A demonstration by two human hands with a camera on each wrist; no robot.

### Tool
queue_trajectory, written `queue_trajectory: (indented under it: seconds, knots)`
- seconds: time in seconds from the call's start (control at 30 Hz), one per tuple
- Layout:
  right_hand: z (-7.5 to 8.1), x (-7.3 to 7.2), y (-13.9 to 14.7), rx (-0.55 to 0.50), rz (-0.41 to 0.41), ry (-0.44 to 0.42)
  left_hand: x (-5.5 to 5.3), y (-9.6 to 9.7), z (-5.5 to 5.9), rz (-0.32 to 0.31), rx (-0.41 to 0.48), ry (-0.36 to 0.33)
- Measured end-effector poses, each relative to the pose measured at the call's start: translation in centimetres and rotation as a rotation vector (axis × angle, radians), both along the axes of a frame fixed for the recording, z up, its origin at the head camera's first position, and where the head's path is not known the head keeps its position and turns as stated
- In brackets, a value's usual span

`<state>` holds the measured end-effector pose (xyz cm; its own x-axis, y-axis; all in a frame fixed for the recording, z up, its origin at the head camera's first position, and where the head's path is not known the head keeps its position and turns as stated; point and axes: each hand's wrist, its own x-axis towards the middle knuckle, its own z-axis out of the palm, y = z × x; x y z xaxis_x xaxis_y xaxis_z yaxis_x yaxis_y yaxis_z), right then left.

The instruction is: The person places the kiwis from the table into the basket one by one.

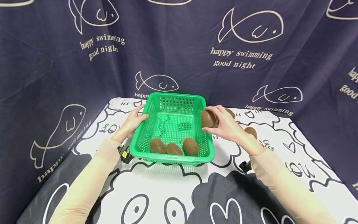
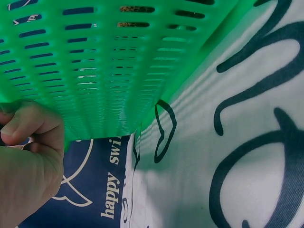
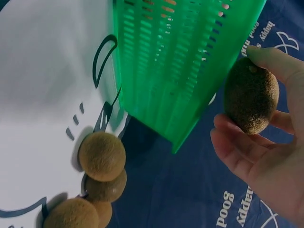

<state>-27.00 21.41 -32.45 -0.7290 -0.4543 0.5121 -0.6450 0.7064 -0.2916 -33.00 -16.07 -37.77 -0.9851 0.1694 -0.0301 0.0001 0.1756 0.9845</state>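
A green plastic basket stands tilted a little toward the viewer, with three brown kiwis lying along its near inner side. My left hand grips the basket's left rim, thumb on the inside. In the left wrist view that hand's curled fingers are partly cut off by the frame edge. Just outside the right rim, my right hand holds a kiwi between thumb and fingers. More kiwis lie on the cloth to the right of the basket, one of them beside my right wrist.
Several loose kiwis sit close together on the patterned cloth in the right wrist view. A dark blue curtain with fish drawings hangs behind the table and along both sides.
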Motion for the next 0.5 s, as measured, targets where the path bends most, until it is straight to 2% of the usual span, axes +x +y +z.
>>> queue_trajectory:
  seconds: [0.23,0.5]
  knots:
    - [-0.3,-0.2,-1.6,0.024,0.033,-0.037,0.1,0.0,0.1,0.002,0.006,-0.014]
    - [-1.0,-0.7,-2.8,0.142,0.015,-0.044,0.3,0.1,0.3,-0.001,0.012,-0.01]
